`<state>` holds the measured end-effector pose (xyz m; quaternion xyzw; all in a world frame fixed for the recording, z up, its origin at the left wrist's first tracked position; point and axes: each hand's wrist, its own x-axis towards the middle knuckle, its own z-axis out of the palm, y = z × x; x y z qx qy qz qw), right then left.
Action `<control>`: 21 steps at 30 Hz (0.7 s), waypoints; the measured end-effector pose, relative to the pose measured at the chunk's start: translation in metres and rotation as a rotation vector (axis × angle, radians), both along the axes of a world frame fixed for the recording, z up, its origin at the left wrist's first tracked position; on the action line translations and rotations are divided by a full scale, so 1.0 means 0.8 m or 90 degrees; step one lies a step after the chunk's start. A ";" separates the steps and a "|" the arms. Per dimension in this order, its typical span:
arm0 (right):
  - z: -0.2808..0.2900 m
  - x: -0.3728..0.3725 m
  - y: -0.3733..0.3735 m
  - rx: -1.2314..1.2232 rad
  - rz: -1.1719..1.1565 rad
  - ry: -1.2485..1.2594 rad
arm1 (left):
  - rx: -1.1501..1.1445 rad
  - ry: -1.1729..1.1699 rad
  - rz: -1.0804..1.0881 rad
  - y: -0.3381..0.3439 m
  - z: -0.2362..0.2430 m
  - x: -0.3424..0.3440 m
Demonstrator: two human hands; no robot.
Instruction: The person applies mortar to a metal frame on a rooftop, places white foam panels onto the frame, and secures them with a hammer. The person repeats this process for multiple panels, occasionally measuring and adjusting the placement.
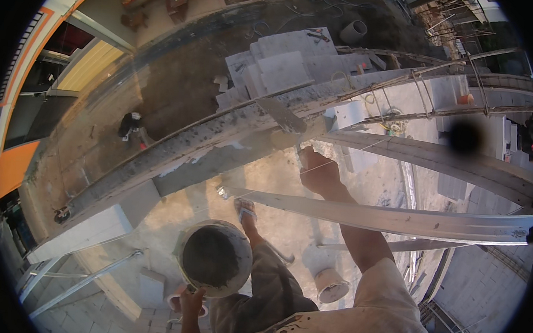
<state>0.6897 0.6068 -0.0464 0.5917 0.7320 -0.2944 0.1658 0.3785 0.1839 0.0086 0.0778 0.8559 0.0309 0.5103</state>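
My right hand [321, 173] is closed around the handle of a trowel [283, 115]. Its flat grey blade lies over the top of a long concrete ledge [209, 163], beside a patch of wet-looking mortar. Low and to the left, my left hand [191, 299] grips the near rim of a round bucket [245, 250]. Dark grey mortar [210, 257] fills much of the bucket. A thin string crosses in front of my right hand. My sandalled foot shows just beyond the bucket.
A metal channel [372, 214] runs across my right forearm, and another beam [436, 157] lies farther off. Light blocks [280, 68] are stacked beyond the ledge, near a concrete pipe [353, 32]. Below stands a second bucket [331, 285]. Metal bars [85, 283] slant at lower left.
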 end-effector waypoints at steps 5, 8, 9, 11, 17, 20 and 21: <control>0.002 0.055 -0.042 -0.019 -0.126 0.269 | -0.119 0.047 -0.106 0.019 0.018 -0.001; -0.020 0.082 -0.050 0.057 0.082 0.206 | -0.091 0.035 -0.057 0.016 0.014 0.001; -0.027 0.085 -0.054 0.060 0.175 0.175 | -0.066 0.015 -0.001 0.011 0.013 0.003; -0.041 0.078 -0.060 -0.011 0.071 0.220 | -0.049 0.020 -0.086 0.005 0.004 0.002; -0.059 0.013 -0.065 -0.129 0.151 0.155 | -0.102 0.048 -0.181 0.008 -0.003 -0.001; -0.057 0.001 -0.043 -0.048 0.224 0.191 | -0.109 0.008 -0.110 0.021 -0.002 0.003; -0.055 0.002 -0.036 -0.003 0.253 0.204 | -0.086 -0.015 -0.067 0.025 -0.004 0.005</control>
